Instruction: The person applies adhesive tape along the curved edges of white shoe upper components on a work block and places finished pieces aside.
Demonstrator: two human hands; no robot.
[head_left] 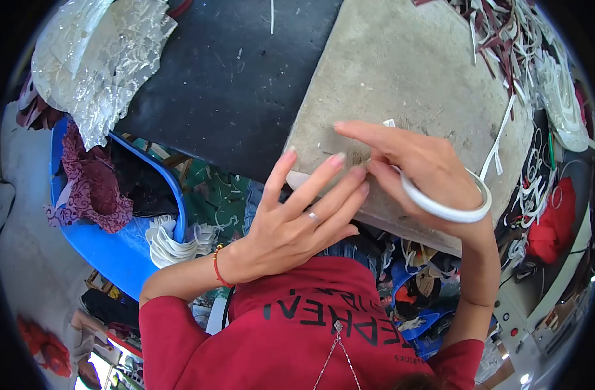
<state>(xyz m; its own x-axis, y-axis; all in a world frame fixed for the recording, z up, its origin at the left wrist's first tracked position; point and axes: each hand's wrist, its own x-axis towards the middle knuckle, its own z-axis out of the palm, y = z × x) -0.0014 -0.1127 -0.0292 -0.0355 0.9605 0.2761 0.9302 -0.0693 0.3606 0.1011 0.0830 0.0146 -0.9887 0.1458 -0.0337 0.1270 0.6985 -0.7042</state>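
Note:
My left hand (304, 224), with a ring and a red beaded bracelet, is held over the near edge of the grey worktop (401, 71), its fingers stretched and partly spread. A pale flat piece (299, 180) shows under its fingers at the worktop edge. My right hand (431, 172) wears a white bangle (447, 209). Its index finger is stretched to the left, while the thumb and other fingers are bent together close to my left fingertips. Whatever lies between them is hidden. A small white strip end (390, 123) sticks out just behind the right hand.
A black mat (232, 84) adjoins the worktop on the left. A blue chair (115, 250) holds patterned maroon fabric (96, 182) and white curved pieces (174, 244). Clear glittery sheeting (105, 62) hangs at upper left. Strips (502, 32) heap at upper right; red fabric (551, 221) lies below.

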